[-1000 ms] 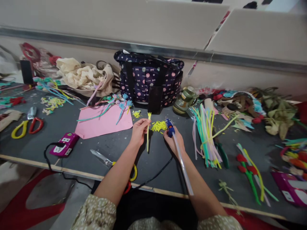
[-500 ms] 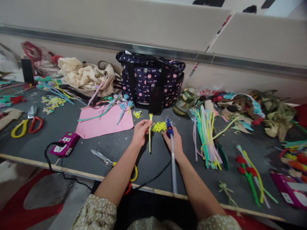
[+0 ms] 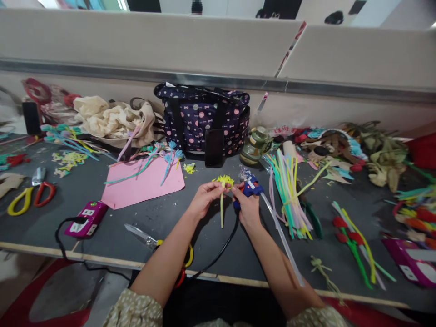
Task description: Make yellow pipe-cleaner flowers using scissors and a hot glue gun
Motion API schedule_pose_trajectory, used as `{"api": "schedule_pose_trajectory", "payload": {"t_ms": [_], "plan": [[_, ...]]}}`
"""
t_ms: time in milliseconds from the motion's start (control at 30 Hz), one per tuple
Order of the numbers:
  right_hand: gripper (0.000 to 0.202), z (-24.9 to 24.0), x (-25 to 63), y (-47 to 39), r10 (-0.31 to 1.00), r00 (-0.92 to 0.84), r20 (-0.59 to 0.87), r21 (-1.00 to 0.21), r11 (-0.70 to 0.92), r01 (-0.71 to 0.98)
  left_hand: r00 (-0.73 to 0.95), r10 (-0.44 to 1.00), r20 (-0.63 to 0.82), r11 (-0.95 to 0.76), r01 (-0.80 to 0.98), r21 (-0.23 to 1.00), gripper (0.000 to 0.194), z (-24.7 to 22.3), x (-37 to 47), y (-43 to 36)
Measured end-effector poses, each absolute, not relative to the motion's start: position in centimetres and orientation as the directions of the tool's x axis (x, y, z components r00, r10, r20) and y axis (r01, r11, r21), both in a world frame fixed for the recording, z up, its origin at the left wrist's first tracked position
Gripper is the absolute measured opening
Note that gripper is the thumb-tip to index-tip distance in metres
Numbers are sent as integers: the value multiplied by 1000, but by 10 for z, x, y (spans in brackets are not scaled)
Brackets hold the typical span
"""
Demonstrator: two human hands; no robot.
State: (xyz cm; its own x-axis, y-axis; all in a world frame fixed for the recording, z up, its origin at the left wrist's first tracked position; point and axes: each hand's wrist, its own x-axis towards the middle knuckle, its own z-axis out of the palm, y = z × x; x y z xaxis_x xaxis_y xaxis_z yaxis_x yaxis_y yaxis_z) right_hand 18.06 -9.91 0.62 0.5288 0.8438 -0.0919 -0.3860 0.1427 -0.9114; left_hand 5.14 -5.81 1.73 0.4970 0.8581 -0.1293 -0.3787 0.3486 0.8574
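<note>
Between the fingertips of my left hand (image 3: 205,198) is a yellow pipe cleaner (image 3: 222,213), its stem hanging straight down and small yellow pieces at its top. My right hand (image 3: 248,204) is wrapped round a blue glue gun (image 3: 251,186), with a long clear glue stick (image 3: 282,240) sticking out of its back. The right fingertips come close to the top of the pipe cleaner; whether they touch it I cannot tell. Just behind both hands lies a pile of yellow clippings (image 3: 225,180), partly hidden by the fingers.
Scissors (image 3: 141,236) lie partly under my left forearm. A black cord (image 3: 218,256) runs from the glue gun. Pink paper (image 3: 136,186) with pipe-cleaner flowers is at left, near a purple power box (image 3: 89,220). A pipe-cleaner bundle (image 3: 289,195), bottle (image 3: 255,146), phone (image 3: 214,147) and bag (image 3: 200,113) stand around.
My right hand has turned the glue gun, so its glue stick now slants to the right, and its fingers have come over to the left hand. The view has tilted up slightly.
</note>
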Motion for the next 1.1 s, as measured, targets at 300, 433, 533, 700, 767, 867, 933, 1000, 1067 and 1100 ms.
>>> {"api": "schedule_pose_trajectory", "payload": {"t_ms": [300, 433, 533, 700, 767, 867, 933, 1000, 1067, 1100], "plan": [[33, 4, 183, -100, 849, 525, -67, -941, 121, -316, 494, 859, -135, 353, -380, 855, 22, 21, 51, -59], [32, 3, 183, -101, 857, 512, -64, -942, 117, -314, 488, 861, -141, 355, -381, 854, 23, 21, 51, -59], [34, 2, 183, -100, 854, 516, -62, -947, 112, -299, 478, 864, -158, 363, -374, 854, 26, 21, 52, -59], [33, 3, 186, -100, 861, 507, -47, -955, 110, -276, 490, 856, -168, 374, -361, 854, 27, 22, 52, -58], [32, 6, 188, -100, 854, 518, -49, -954, 113, -276, 498, 849, -176, 383, -351, 855, 27, 22, 51, -58], [33, 11, 191, -101, 832, 553, -44, -949, 138, -283, 509, 834, -211, 409, -315, 857, 24, 22, 50, -57], [34, 16, 193, -101, 823, 567, -32, -945, 160, -286, 516, 818, -253, 440, -279, 854, 25, 21, 50, -57], [35, 19, 195, -102, 823, 568, -20, -941, 177, -290, 526, 801, -286, 464, -244, 852, 25, 21, 50, -56], [35, 21, 196, -103, 830, 558, -16, -940, 179, -292, 544, 785, -297, 473, -217, 854, 24, 20, 49, -56], [35, 22, 196, -104, 836, 549, -16, -940, 175, -294, 552, 778, -299, 474, -204, 857, 24, 20, 49, -57]]}}
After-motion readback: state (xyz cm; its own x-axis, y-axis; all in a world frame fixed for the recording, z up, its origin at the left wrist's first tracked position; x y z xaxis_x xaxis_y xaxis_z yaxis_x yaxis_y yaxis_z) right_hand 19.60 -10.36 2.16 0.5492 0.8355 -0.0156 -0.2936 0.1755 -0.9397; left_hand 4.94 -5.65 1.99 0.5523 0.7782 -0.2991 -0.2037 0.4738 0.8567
